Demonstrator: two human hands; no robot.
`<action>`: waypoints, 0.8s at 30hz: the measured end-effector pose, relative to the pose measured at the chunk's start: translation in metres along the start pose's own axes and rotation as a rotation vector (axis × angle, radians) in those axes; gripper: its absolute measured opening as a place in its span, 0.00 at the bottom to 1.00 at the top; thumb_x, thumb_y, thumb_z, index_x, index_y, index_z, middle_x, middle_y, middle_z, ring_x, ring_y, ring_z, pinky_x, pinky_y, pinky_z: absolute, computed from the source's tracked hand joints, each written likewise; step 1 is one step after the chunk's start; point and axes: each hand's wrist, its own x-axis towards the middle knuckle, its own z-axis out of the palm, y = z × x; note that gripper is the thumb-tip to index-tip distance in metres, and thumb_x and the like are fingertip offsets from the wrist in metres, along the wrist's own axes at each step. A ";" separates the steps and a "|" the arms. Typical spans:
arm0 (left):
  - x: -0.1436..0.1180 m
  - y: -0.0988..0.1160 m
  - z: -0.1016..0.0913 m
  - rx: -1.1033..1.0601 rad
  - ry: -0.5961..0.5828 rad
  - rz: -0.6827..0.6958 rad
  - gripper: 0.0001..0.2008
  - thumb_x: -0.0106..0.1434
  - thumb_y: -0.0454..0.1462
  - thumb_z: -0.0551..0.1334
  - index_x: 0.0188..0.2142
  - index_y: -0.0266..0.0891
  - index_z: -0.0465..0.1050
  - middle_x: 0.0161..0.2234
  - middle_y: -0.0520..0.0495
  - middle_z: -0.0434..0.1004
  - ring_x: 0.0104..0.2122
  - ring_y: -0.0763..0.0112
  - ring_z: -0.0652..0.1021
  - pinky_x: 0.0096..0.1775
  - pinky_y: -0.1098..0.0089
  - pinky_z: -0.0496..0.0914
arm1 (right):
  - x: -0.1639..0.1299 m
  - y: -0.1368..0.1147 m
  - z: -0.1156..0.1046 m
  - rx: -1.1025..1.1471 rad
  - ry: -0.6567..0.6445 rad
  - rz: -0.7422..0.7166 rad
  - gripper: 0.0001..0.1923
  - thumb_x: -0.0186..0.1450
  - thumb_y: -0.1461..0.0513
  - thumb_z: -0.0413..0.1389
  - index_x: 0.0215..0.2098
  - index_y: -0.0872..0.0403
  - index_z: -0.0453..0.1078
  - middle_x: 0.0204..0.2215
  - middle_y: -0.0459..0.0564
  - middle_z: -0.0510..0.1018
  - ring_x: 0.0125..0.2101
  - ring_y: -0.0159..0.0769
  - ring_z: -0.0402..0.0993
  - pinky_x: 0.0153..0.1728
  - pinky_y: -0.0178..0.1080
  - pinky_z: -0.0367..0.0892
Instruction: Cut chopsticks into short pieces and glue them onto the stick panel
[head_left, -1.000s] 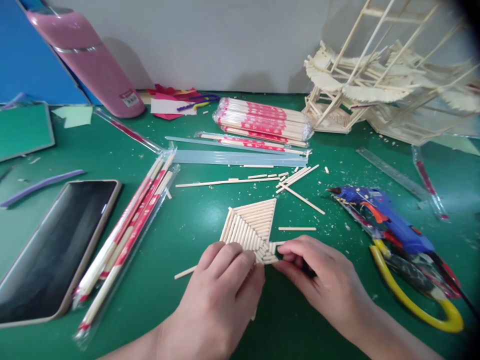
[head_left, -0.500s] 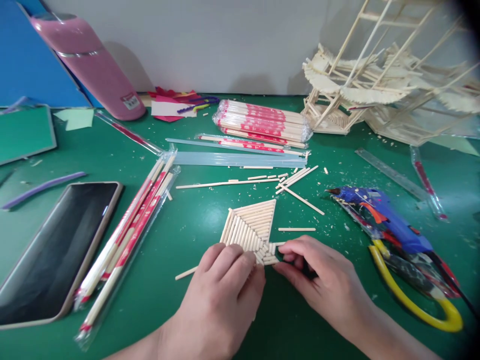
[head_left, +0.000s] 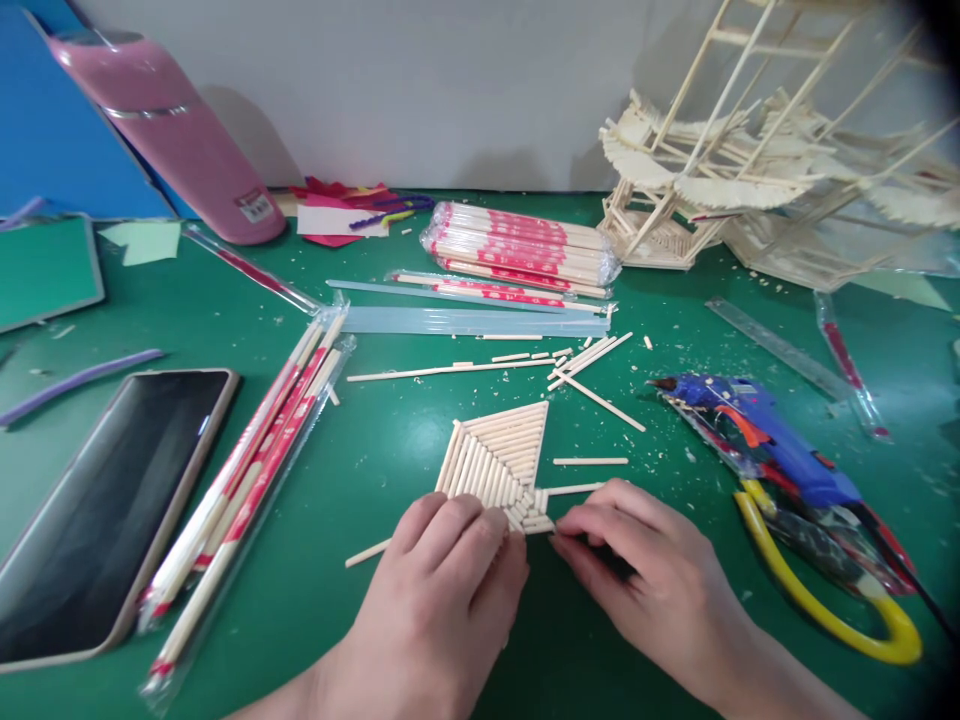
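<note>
A flat panel of thin wooden sticks (head_left: 491,465), laid side by side in wedge-shaped sections, rests on the green table. My left hand (head_left: 442,590) is closed over the panel's near left part, hiding that portion. One stick (head_left: 367,553) pokes out to the left from under this hand. At the panel's right corner, the thumb and index finger of my right hand (head_left: 645,580) are pinched together, touching the ends of short sticks; what lies between the fingertips is hidden. A loose stick (head_left: 574,489) reaches from the panel toward my right knuckles. Another cut stick (head_left: 590,461) lies just beyond.
Rightward are a blue glue gun (head_left: 765,420) and yellow-handled pliers (head_left: 832,620). Behind lie scattered sticks (head_left: 592,360), glue sticks (head_left: 480,321) and packed chopsticks (head_left: 525,245). A stick-built model (head_left: 675,190) stands back right. Leftward are wrapped chopsticks (head_left: 247,500), a phone (head_left: 112,510) and a pink bottle (head_left: 172,130).
My right fingertips have shifted slightly toward me, off the loose stick to the panel's lower right corner. That stick now shows more of its length. My left hand keeps its place on the panel.
</note>
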 end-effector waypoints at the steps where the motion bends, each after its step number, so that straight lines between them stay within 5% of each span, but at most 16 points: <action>1: 0.000 0.000 0.000 0.002 -0.001 -0.002 0.09 0.61 0.30 0.53 0.31 0.35 0.72 0.28 0.48 0.72 0.30 0.68 0.69 0.33 0.65 0.64 | 0.000 0.000 0.001 -0.006 0.002 -0.003 0.04 0.62 0.67 0.51 0.34 0.52 0.67 0.26 0.46 0.68 0.26 0.30 0.65 0.25 0.33 0.62; 24: -0.002 0.001 0.005 0.065 0.008 0.013 0.07 0.60 0.29 0.54 0.30 0.35 0.71 0.29 0.48 0.71 0.31 0.68 0.69 0.32 0.65 0.64 | 0.003 -0.002 0.005 -0.045 -0.010 -0.005 0.05 0.63 0.66 0.50 0.30 0.54 0.67 0.23 0.46 0.68 0.24 0.30 0.64 0.25 0.34 0.61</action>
